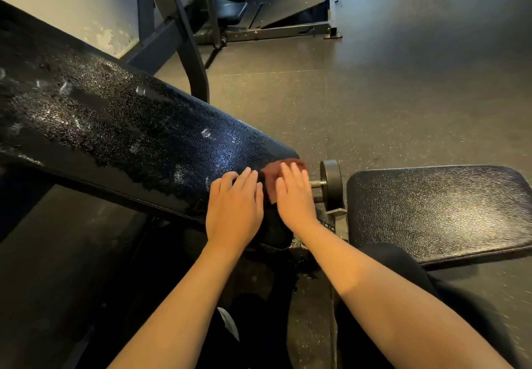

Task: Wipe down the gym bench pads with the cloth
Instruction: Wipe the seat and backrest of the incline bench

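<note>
Here, the long back pad (pixel 115 115) slopes in from ten o'clock toward the middle of the view. Its black, pebbled cover is glossy with wet patches and marked by pale scuffs. At its lower end, just past centre toward six o'clock, both hands lie side by side. The left hand (pixel 234 210) rests flat on the bare pad, its fingers straight and close together. The right hand (pixel 296 196) presses on the dark red cloth (pixel 273 175) with straight, slightly spread fingers. The cloth is bunched on the very tip of the pad, showing between the two hands and beyond the right fingertips.

At three o'clock from the hands stands a round black wheel (pixel 331 181) on a metal pin. Beyond it, toward four o'clock, lies the seat pad (pixel 437 213), dull and finely crackled. The speckled grey rubber floor (pixel 374 95) fills the one-to-three o'clock side. At twelve o'clock stands a dark steel machine frame (pixel 184 37) with a sloped footplate (pixel 288 8), and at eleven a pale wall (pixel 72 0) with chipped paint.
</note>
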